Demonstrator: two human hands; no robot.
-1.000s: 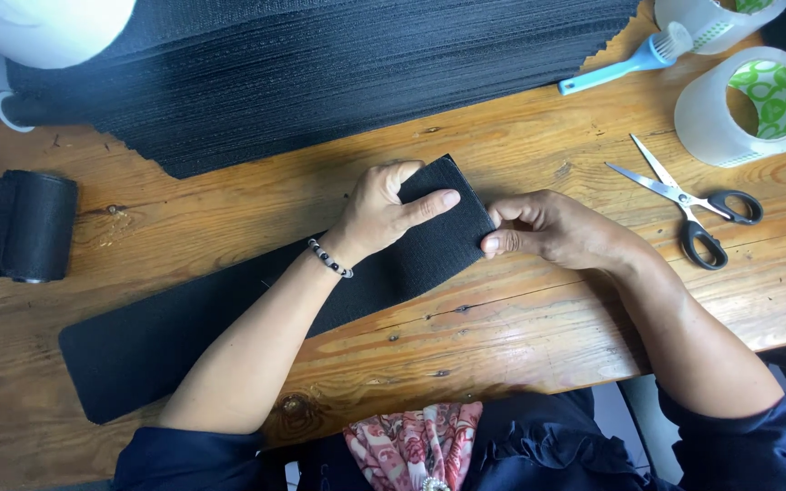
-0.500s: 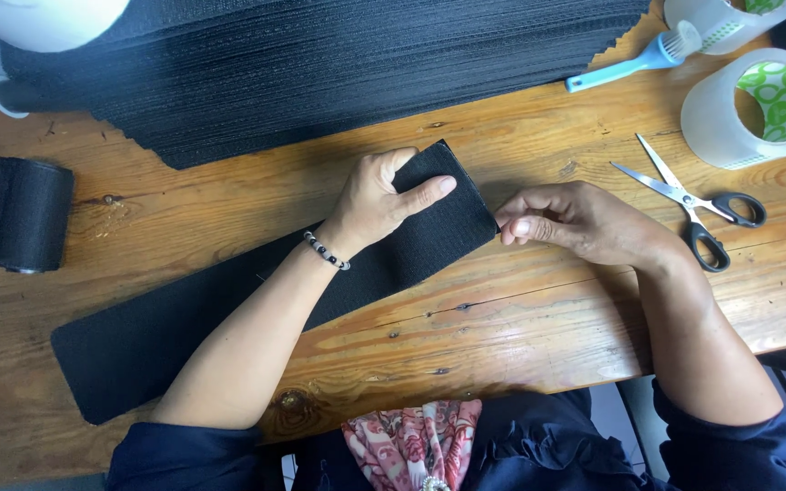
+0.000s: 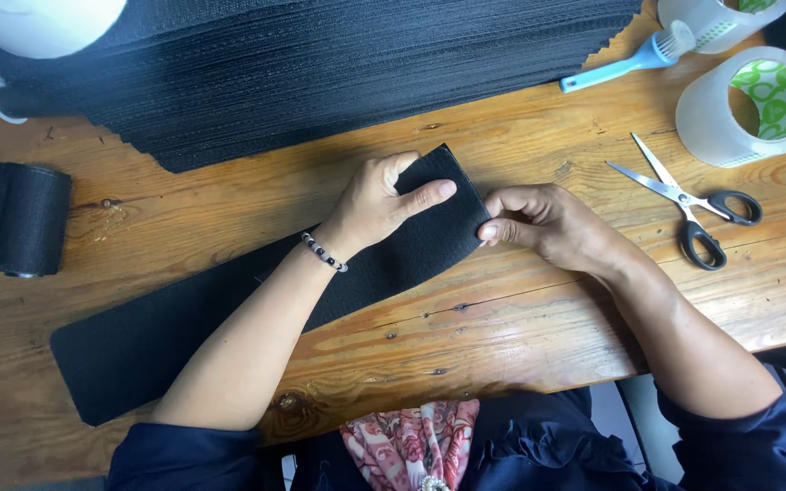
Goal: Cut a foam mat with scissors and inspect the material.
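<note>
Your left hand lies flat, fingers spread, on the black strip, right hand pinching its end; strip unrolled, no curl started.

We count one black strip under our left hand, one black roll far left, one scissors and two tape rolls beyond our right hand.

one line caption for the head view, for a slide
Left hand flat on a black fabric strip, right hand pinching its end, scissors nearby.
</note>
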